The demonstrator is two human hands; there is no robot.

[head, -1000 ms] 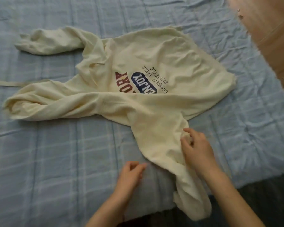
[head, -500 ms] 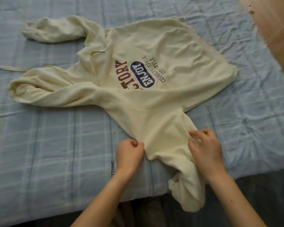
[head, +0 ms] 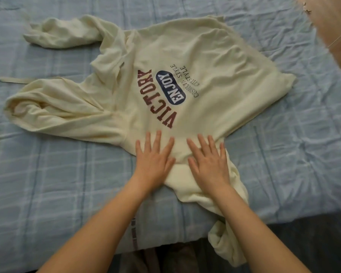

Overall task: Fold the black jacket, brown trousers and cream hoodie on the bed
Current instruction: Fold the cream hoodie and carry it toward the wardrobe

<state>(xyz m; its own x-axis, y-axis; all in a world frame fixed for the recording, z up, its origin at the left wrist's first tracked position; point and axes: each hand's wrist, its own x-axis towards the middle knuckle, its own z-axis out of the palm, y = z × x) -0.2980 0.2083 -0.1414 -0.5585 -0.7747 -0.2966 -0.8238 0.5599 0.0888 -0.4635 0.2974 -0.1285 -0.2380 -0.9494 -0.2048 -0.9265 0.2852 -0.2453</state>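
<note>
In the head view, we saw the cream hoodie (head: 215, 62) spread front-up on the bed (head: 47, 184), its soft fleece rumpled, the printed lettering upside down to us. The hood (head: 53, 109) bunched at the left, one sleeve (head: 61, 32) lay crumpled at the far left, and another sleeve (head: 232, 229) trailed over the bed's near edge. Our left hand (head: 154, 160) and right hand (head: 209, 162) lay flat with fingers straight and spread, pressing the fabric just below the print. The bed's pale blue checked cover looked quilted and creased.
</note>
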